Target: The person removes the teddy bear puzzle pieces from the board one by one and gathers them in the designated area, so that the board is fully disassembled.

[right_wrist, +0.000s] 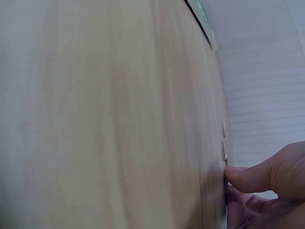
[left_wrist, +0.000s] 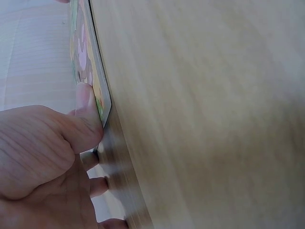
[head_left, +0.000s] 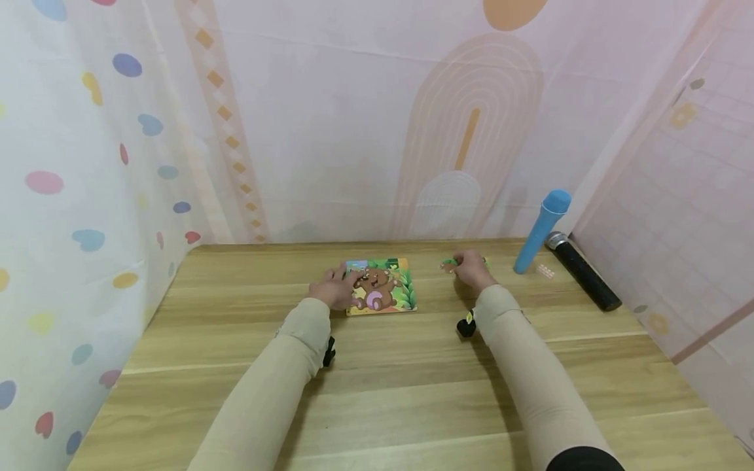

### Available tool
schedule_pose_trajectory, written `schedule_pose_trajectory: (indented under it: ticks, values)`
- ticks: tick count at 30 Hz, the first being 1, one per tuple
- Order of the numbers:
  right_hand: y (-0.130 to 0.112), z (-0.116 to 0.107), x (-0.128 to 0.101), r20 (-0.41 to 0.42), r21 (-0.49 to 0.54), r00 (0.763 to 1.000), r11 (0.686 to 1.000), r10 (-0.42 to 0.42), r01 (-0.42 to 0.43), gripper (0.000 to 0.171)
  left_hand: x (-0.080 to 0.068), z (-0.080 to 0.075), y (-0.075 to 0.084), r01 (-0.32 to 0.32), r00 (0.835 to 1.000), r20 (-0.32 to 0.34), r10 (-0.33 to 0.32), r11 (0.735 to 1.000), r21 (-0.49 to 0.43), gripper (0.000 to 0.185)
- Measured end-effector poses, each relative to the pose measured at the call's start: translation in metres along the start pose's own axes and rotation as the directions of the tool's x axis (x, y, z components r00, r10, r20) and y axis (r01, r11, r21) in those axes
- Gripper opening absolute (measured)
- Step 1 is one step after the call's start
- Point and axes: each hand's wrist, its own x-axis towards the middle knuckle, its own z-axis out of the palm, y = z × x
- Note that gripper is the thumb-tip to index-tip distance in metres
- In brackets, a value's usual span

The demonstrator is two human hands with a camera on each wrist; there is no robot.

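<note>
A jigsaw puzzle board [head_left: 381,288] with a brown bear picture lies flat on the wooden table. My left hand [head_left: 334,290] rests at its left edge. In the left wrist view the thumb [left_wrist: 86,100] presses on the board's corner, while the other fingers extend beyond it onto the table. To the right of the board, my right hand [head_left: 472,269] pinches at small loose puzzle pieces [head_left: 449,267], partly hidden under the fingers. The right wrist view shows the thumb [right_wrist: 243,177] against the edge of a thin piece, the other fingers curled beneath.
A blue microphone [head_left: 538,235] stands upright, slightly leaning in view, right of the pieces. Beside it lies a black microphone [head_left: 586,275] with a silver head. A small pale dotted item [head_left: 545,271] is between them. Patterned curtains [head_left: 330,131] border the table's back and sides.
</note>
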Motion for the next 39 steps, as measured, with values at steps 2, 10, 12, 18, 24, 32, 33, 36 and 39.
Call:
schedule_pose_trajectory:
  ticks: [2, 10, 12, 18, 24, 32, 33, 36, 39]
  values:
    - [0.001, -0.002, 0.000, -0.003, 0.001, 1.000, 1.000, 0.001, -0.001, 0.008, 0.011, 0.005, -0.004, 0.003, 1.000, -0.005, -0.003, 1.000, 0.007, 0.077]
    - [-0.003, -0.004, -0.001, -0.015, -0.043, 1.000, 0.999, -0.024, 0.023, 0.022, 0.009, 0.005, -0.004, 0.014, 1.000, -0.007, -0.014, 1.000, 0.007, 0.077]
    - [-0.006, -0.004, -0.001, -0.023, -0.058, 1.000, 0.998, -0.020, 0.019, 0.029, 0.011, 0.007, -0.007, 0.006, 1.000, -0.011, -0.006, 1.000, 0.011, 0.077]
    - [-0.027, 0.004, -0.001, -0.013, -0.057, 0.998, 0.997, -0.056, 0.055, 0.048, -0.013, -0.006, 0.003, 0.010, 1.000, -0.004, -0.010, 1.000, -0.008, 0.077]
    - [-0.057, 0.026, -0.001, 0.041, -0.025, 0.994, 0.995, -0.100, 0.101, 0.040, -0.022, -0.010, 0.007, 0.026, 1.000, 0.002, -0.026, 0.999, -0.019, 0.081]
    - [-0.093, 0.063, -0.008, 0.176, -0.019, 0.954, 0.968, -0.243, 0.250, 0.039, -0.019, -0.008, 0.007, 0.030, 1.000, 0.002, -0.030, 0.999, -0.029, 0.091]
    - [-0.097, 0.066, -0.009, 0.190, -0.021, 0.947, 0.963, -0.259, 0.267, 0.039, -0.018, -0.008, 0.006, 0.028, 1.000, -0.001, -0.028, 0.999, -0.029, 0.092]
    - [-0.109, 0.075, -0.011, 0.246, 0.032, 0.931, 0.962, -0.271, 0.272, 0.041, -0.017, -0.008, 0.006, 0.025, 1.000, -0.014, -0.026, 0.999, -0.029, 0.093]
    - [-0.118, 0.081, -0.012, 0.276, 0.043, 0.916, 0.955, -0.292, 0.292, 0.042, -0.017, -0.008, 0.008, 0.029, 0.999, -0.016, -0.029, 0.999, -0.025, 0.093]
